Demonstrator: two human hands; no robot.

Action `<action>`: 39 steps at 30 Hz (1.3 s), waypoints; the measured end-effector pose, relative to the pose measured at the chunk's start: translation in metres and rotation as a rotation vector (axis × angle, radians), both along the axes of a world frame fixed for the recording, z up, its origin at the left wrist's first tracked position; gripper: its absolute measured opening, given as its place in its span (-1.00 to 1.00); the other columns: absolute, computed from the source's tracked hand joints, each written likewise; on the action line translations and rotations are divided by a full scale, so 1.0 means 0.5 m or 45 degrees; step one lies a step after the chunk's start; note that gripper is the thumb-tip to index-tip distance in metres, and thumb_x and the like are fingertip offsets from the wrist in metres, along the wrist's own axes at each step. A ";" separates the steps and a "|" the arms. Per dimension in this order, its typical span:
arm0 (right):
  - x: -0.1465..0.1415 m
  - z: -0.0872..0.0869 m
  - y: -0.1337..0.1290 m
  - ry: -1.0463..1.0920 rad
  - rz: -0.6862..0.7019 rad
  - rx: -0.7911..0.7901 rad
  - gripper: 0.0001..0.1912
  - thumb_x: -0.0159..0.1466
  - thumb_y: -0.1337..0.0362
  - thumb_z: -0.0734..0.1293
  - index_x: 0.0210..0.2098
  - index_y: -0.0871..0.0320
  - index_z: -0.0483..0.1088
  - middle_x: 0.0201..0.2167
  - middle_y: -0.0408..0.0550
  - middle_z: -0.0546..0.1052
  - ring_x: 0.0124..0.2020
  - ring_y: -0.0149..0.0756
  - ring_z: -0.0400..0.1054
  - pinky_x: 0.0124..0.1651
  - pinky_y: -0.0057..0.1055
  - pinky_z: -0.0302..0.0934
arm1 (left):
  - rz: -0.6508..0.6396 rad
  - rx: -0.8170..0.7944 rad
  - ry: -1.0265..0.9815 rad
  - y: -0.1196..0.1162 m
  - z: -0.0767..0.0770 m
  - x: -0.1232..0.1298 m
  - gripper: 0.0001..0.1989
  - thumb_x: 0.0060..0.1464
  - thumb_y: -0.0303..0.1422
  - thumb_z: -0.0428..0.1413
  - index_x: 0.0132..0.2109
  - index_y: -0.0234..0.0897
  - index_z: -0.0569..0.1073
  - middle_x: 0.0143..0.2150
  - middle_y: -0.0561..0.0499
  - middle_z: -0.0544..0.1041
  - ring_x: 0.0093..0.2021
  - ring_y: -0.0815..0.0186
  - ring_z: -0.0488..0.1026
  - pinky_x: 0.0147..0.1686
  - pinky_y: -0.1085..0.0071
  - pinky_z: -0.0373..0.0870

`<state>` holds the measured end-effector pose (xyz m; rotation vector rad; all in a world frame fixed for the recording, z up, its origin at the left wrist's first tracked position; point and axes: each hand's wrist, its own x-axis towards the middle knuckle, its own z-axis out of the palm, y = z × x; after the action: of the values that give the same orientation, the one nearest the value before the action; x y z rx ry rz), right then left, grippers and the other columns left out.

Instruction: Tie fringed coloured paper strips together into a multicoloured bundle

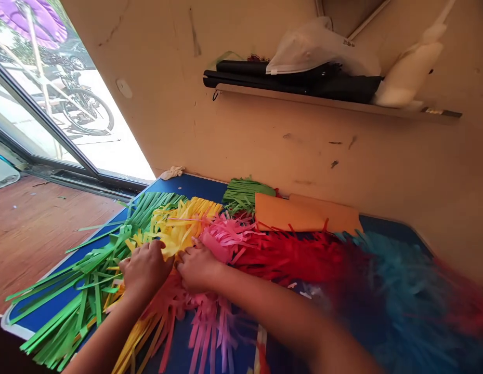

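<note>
My left hand [146,266] is closed at the near edge of the yellow fringed paper [181,223], its fingers curled and partly hidden. Close beside it, my right hand [198,266] pinches the same yellow paper, with its fingers bent inward. Pink fringed paper [218,244] lies against the right hand and spreads below it. To the left of my left hand, green fringed paper [96,265] fans out over the table edge. Red fringed paper [291,254] stretches away to the right, past my right forearm.
All the paper lies on a blue table [194,184] against a wall. Orange sheets [303,212] and blurred blue fringe [405,280] lie toward the right. A shelf [303,96] above holds black rolls and a white plastic bag [311,44]. A glass door [69,104] opens at left.
</note>
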<state>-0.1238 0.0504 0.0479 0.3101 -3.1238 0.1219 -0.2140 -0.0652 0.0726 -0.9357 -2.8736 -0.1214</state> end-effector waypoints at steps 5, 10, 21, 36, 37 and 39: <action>0.005 -0.009 0.011 -0.084 -0.071 -0.054 -0.60 0.29 0.16 0.29 0.02 0.28 0.45 0.14 0.15 0.43 0.12 0.04 0.31 0.27 0.12 0.05 | 0.219 0.134 0.118 -0.058 0.118 -0.062 -0.47 0.23 -0.14 -0.25 -0.01 -0.34 0.48 0.03 -0.38 0.49 -0.06 -0.18 0.47 -0.31 0.04 0.32; 0.013 0.043 -0.001 -0.051 -0.140 -0.266 -0.60 0.17 0.23 0.40 -0.02 0.26 0.48 0.18 0.16 0.41 0.22 0.11 0.22 0.29 0.08 0.03 | 0.243 0.649 0.560 -0.013 0.282 -0.010 -0.50 0.23 -0.09 -0.19 0.04 -0.29 0.47 -0.05 -0.21 0.54 -0.02 -0.06 0.48 -0.08 0.06 0.36; 0.328 0.172 -0.003 0.583 -0.648 -2.580 -0.37 0.38 0.23 -0.21 0.10 0.19 0.36 -0.18 0.11 0.58 -0.16 -0.10 0.49 -0.13 -0.13 0.38 | -1.124 0.334 0.610 0.030 0.194 0.305 -0.59 0.29 -0.30 -0.20 -0.07 -0.08 0.56 -0.54 0.01 0.46 -0.45 0.20 0.45 -0.28 0.21 0.34; 0.836 0.097 0.118 1.270 -1.476 -2.143 -0.38 0.33 -0.12 -0.02 0.19 0.11 0.21 0.02 0.17 0.51 0.02 -0.03 0.44 -0.04 0.03 0.34 | -1.864 0.281 0.451 0.073 0.013 0.462 -0.45 0.06 -0.54 -0.07 0.12 0.00 0.47 0.14 -0.09 0.54 0.16 0.05 0.44 0.21 -0.01 0.17; 0.874 0.098 0.110 1.381 -1.674 -1.937 -0.40 0.31 -0.10 0.07 0.18 0.12 0.22 0.03 0.18 0.50 0.04 -0.02 0.42 0.00 0.03 0.32 | -1.876 0.263 0.384 0.064 -0.004 0.475 -0.45 0.04 -0.54 -0.06 0.11 0.03 0.48 0.14 -0.05 0.55 0.17 0.08 0.44 0.22 0.03 0.20; 0.909 0.098 0.072 1.579 -1.970 -1.349 -0.46 0.30 -0.03 0.20 0.17 0.12 0.24 0.09 0.19 0.46 0.13 -0.02 0.35 0.12 0.04 0.24 | -1.868 0.207 0.241 0.047 -0.044 0.514 -0.45 0.01 -0.55 -0.05 0.09 0.04 0.49 0.14 0.00 0.55 0.19 0.13 0.43 0.21 0.11 0.26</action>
<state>0.3306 0.0863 0.0967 -1.3081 -1.1178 0.9199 0.0428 -0.0415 0.0509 -2.5110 -1.4123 -0.3272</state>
